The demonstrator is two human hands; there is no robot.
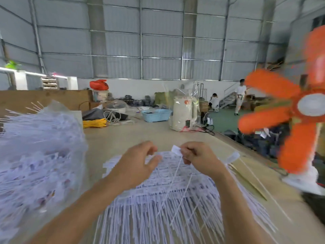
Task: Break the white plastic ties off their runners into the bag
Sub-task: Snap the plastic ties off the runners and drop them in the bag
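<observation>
1. The right hand (197,156) is curled and pinches a white tie (176,150) by its flat tag end, up above the pile of ties (158,199).
2. The thin tail of that tie hangs down from the hand toward the pile.
3. The left hand (136,161) is just beside the right one. Its fingers are loosely bent and spread, and I cannot see anything held in them.
4. The pile of ties lies on the table (133,136) right under both hands. The tag ends point away from the person and the thin tails point back toward the person.
5. On the left sits a big clear bag (40,147) stuffed full of white ties. Some thin tails poke out of its top.
6. One loose tie (233,156) lies on the table just to the right of the right hand.
7. An orange fan (288,117) stands at the right edge of the table. Its blades look blurry.
8. Far back on the table sits a blue basket (155,115).
</observation>
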